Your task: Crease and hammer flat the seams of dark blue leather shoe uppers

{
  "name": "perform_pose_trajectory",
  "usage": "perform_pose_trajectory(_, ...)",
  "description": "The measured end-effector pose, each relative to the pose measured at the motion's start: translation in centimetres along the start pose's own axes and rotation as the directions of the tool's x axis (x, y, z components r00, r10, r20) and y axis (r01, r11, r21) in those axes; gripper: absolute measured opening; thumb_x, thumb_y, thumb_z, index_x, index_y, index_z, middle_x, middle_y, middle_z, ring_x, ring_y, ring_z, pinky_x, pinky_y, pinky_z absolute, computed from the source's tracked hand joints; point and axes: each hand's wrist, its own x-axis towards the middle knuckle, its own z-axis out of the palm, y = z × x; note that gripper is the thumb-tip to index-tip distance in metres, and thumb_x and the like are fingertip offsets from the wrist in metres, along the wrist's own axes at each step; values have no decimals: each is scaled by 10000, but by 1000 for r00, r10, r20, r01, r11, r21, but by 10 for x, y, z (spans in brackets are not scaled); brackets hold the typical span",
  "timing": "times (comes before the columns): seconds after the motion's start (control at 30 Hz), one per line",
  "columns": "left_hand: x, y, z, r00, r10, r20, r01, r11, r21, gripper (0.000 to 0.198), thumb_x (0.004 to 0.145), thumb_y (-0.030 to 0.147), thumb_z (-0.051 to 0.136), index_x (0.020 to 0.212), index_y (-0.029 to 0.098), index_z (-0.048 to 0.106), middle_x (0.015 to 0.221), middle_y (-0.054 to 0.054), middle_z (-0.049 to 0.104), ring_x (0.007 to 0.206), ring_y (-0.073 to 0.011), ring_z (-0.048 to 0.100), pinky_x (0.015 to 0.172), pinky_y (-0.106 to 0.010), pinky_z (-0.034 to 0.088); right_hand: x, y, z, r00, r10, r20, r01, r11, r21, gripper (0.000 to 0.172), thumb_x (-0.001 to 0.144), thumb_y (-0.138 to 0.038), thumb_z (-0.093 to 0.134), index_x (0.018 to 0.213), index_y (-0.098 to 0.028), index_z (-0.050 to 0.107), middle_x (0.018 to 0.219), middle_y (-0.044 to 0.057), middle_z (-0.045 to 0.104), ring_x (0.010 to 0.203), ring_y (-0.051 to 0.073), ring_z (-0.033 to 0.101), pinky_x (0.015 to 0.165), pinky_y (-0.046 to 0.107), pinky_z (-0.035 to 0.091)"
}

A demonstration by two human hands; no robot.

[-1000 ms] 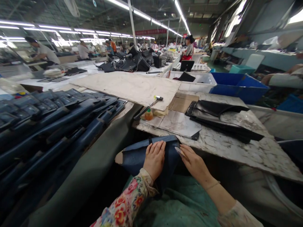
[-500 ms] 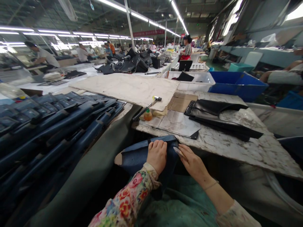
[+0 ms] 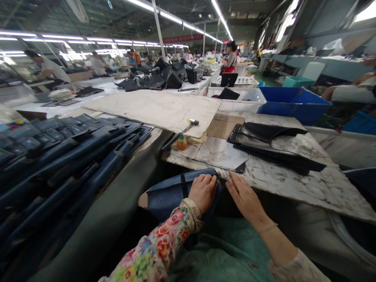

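Note:
A dark blue leather piece (image 3: 167,192), with a folded edge and a black strip across it, lies over my lap below the table's front edge. My left hand (image 3: 203,192) is closed over its upper edge near the right end, fingers curled on the leather. My right hand (image 3: 243,197) is just right of that end, its fingers together around a small, pale, pointed tool (image 3: 227,177). The tool is mostly hidden by the fingers and blurred. Whether its tip touches the leather, I cannot tell.
Many blue leather pieces (image 3: 67,156) are stacked at left. On the worn table (image 3: 293,192) lie a black leather piece (image 3: 264,137), a small orange bottle (image 3: 181,143) and a hammer (image 3: 179,137). White (image 3: 249,98) and blue bins (image 3: 290,102) stand behind. Other people work farther off.
My left hand has slid right along the leather's edge, uncovering the black strip. My right hand has moved slightly right and up, and the tool shows less.

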Motion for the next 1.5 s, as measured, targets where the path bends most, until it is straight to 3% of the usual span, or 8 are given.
perform_pose_trajectory(0.23, -4, -1, -2, 1000, -12, -7, 12, 999, -39, 271, 908, 215, 376, 1133, 172, 521, 1009, -67, 568, 963, -196, 499, 815, -348, 447, 12, -16, -7, 986, -164, -1, 160, 962, -222, 336, 928, -282, 362, 1187, -187, 555, 1132, 93, 564, 1053, 251, 495, 956, 430, 397)
perform_pose_trajectory(0.57, -29, -22, -8, 998, -58, -40, 59, 998, 10, 316, 869, 148, 413, 1165, 153, 524, 1068, -86, 584, 999, -201, 509, 878, -362, 433, 11, -33, 18, 978, -197, 64, 207, 953, -223, 308, 886, -152, 393, 1120, -208, 586, 1062, 75, 590, 990, 240, 504, 899, 411, 448)
perform_pose_trajectory(0.73, -42, -31, -18, 994, -101, -34, 103, 992, 67, 282, 863, 154, 435, 1120, 155, 551, 1037, -80, 603, 975, -209, 523, 866, -376, 422, 11, -57, 32, 970, -223, 97, 238, 953, -188, 328, 881, -127, 388, 1146, -191, 570, 1069, 87, 592, 984, 235, 507, 879, 393, 470)
perform_pose_trajectory(1.0, -75, -45, -28, 975, -173, -140, 197, 962, 188, 303, 864, 178, 441, 1139, 167, 568, 1119, -95, 611, 1038, -239, 529, 893, -395, 398, 13, -89, 51, 949, -286, 130, 302, 944, -131, 328, 878, -123, 385, 1139, -196, 570, 1043, 95, 600, 947, 231, 525, 850, 385, 493)
perform_pose_trajectory(1.3, -98, -37, -25, 976, -165, -140, 189, 966, 179, 380, 886, 194, 384, 1249, 143, 486, 1318, -100, 499, 1218, -241, 441, 938, -384, 389, 18, -80, 45, 944, -268, 192, 274, 962, -6, 281, 859, -141, 454, 1092, -219, 590, 1039, 64, 591, 960, 214, 519, 867, 356, 474)
perform_pose_trajectory(1.5, -104, -41, -30, 965, -209, -159, 234, 958, 164, 360, 882, 206, 407, 1228, 146, 487, 1248, -104, 555, 1147, -247, 493, 888, -376, 415, 20, -75, 43, 934, -249, 257, 226, 967, 116, 271, 882, -211, 442, 1099, -199, 605, 1011, 70, 604, 931, 200, 541, 845, 342, 468)
